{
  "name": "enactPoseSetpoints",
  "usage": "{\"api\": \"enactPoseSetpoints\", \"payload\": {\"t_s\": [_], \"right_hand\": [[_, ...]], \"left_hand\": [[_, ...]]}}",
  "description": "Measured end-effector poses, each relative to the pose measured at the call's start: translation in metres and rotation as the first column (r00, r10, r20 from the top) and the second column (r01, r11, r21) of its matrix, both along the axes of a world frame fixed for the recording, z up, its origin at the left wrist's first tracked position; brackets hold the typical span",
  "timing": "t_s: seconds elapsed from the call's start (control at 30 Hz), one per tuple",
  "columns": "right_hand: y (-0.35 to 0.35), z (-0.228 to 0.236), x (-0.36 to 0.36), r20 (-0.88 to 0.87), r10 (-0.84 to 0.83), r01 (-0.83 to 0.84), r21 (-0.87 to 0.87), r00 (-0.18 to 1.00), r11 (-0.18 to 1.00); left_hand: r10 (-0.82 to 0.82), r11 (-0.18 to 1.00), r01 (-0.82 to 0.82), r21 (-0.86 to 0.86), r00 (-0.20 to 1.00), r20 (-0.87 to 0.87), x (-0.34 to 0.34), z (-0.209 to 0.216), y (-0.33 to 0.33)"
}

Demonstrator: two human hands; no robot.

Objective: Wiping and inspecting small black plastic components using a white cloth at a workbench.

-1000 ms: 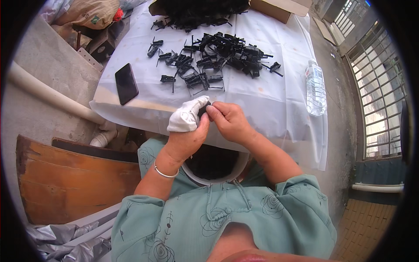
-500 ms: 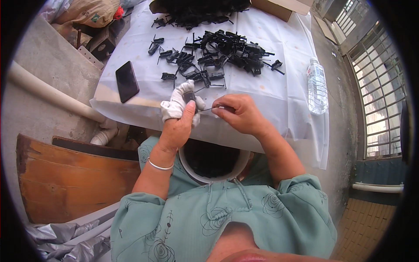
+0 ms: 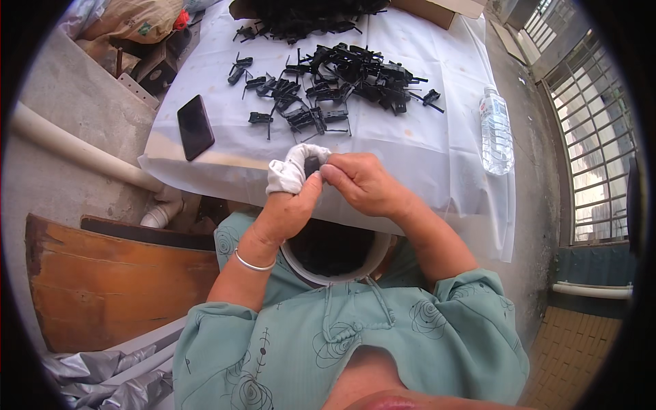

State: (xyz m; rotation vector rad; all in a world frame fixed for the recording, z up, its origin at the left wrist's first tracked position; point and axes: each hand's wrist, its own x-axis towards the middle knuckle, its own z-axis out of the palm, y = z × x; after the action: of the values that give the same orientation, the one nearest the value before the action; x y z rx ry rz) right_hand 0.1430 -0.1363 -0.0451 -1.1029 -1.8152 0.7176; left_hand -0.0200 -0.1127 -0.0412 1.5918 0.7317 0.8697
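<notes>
My left hand (image 3: 290,205), in a white glove that leaves the thumb bare, is closed around a small black plastic part (image 3: 312,166) at the near edge of the table. Pressed up against that part from the right is my right hand (image 3: 369,183), bare, with thumb and fingers pinched. The fingers hide nearly all of the thin dark tool in that pinch. Beyond the hands, several black plastic parts with thin arms (image 3: 365,78) lie in a loose heap. Below the hands, a white bucket (image 3: 295,263) with a dark inside stands between my knees.
White plastic sheeting covers the table (image 3: 424,150). A dark phone (image 3: 195,128) lies at the left and a clear water bottle (image 3: 496,133) at the right. At the far edge are a larger black pile (image 3: 311,17) and a cardboard box (image 3: 430,10). A brown board (image 3: 123,283) leans at lower left.
My right hand has moved left until it meets my left hand, and the thin tool between them has gone out of sight. My left hand has turned and come slightly nearer and to the right.
</notes>
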Motion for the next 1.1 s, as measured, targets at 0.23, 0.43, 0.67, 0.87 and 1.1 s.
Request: {"api": "enactPoseSetpoints", "payload": {"t_s": [0.23,0.43,0.67,0.87,1.1], "right_hand": [[0.003,-0.001,-0.005,-0.021,0.074,-0.077,-0.233,0.997,0.969],[0.031,-0.016,0.015,0.434,-0.456,0.423,0.177,0.777,0.889],[0.023,-0.013,0.010,0.544,-0.418,0.236,0.373,0.728,0.897],[0.004,0.000,0.008,0.394,-0.179,0.019,0.377,0.902,0.926],[0.002,-0.002,-0.004,-0.199,-0.277,0.255,-0.130,0.940,0.958]], "left_hand": [[0.070,0.983,-0.028,0.180,0.971,-0.230,-0.007,0.007,-0.008],[0.184,0.789,0.078,0.609,0.916,-0.356,-0.017,0.001,0.007],[0.434,0.769,-0.260,0.584,0.883,-0.178,0.000,-0.007,0.017],[0.333,0.916,-0.234,0.327,0.897,-0.291,0.007,-0.010,0.023],[-0.014,0.957,0.081,-0.278,0.973,0.232,0.007,0.001,0.001]]}}
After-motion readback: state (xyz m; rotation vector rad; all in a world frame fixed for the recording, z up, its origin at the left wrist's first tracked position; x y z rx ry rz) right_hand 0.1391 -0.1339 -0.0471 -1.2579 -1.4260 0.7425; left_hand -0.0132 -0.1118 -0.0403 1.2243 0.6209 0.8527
